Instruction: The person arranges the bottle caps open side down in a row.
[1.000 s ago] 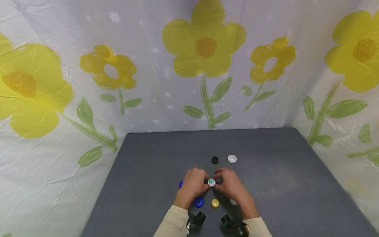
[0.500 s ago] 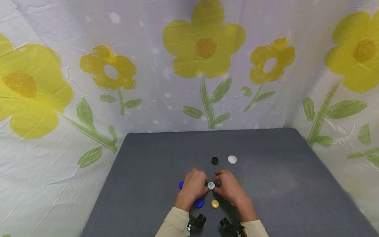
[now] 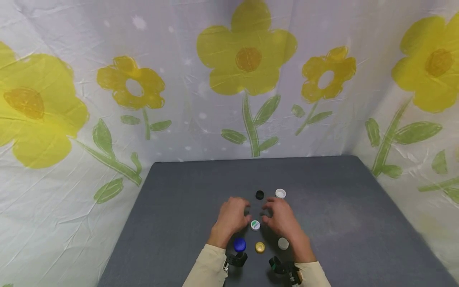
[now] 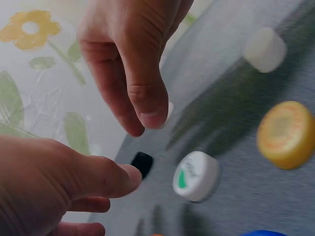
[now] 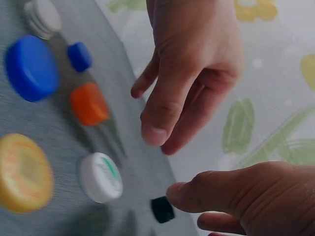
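A white bottle cap with a green mark lies on the grey table between the hands. My left hand hovers just left of it with fingers loosely bent, apart from the cap. On the other side my right hand is likewise raised, thumb and fingers spread and holding nothing. The right wrist view shows the white cap below both hands, nearest to an orange cap and a yellow cap. From the head view the left hand hides the orange cap.
Farther back lie a black cap and a white upturned cap. Nearer are a blue cap, the gold-yellow cap and a pale cap. A small blue cap appears in the right wrist view.
Both hands have let go of the white cap and drawn apart, away from it. The cap first slid slightly toward me and now lies on the table.
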`<state>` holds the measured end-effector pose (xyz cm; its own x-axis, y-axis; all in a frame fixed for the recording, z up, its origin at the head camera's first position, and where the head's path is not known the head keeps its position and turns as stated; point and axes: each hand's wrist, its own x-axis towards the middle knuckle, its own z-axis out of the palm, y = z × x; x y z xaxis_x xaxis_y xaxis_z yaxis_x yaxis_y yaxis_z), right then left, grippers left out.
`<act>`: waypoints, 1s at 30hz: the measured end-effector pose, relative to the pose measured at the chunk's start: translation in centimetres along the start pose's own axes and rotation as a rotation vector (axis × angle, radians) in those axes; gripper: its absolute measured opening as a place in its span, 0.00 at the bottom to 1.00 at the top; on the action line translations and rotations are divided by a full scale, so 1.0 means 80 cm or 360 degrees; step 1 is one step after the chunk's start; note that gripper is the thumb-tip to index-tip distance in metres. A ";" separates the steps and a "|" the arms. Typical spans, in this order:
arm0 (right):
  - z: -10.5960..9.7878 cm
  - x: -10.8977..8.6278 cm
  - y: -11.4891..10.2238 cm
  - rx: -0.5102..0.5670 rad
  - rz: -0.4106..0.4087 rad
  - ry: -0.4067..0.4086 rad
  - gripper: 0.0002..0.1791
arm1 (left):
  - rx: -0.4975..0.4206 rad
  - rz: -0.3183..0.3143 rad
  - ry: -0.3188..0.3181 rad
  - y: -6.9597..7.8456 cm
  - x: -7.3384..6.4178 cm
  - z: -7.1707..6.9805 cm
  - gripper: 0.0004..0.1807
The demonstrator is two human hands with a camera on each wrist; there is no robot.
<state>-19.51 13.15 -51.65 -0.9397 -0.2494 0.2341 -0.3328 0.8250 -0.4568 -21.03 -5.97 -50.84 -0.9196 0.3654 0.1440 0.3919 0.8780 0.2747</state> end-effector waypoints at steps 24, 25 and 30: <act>-0.013 0.074 0.021 -0.0099 0.0162 0.0006 0.16 | -0.0109 -0.0174 -0.0130 -0.005 0.084 0.013 0.20; -0.011 0.076 0.023 -0.0100 0.0153 -0.0004 0.16 | -0.0115 -0.0177 -0.0138 -0.006 0.086 0.014 0.20; -0.003 0.084 0.032 -0.0131 0.0126 -0.0056 0.15 | -0.0123 -0.0187 -0.0153 -0.008 0.095 0.023 0.19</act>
<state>-26.63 13.71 -51.08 -0.9655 -0.1981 0.1691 -0.2509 0.8815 -0.4001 -28.31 -3.15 -51.68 -0.9560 0.2929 0.0159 0.2791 0.8914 0.3571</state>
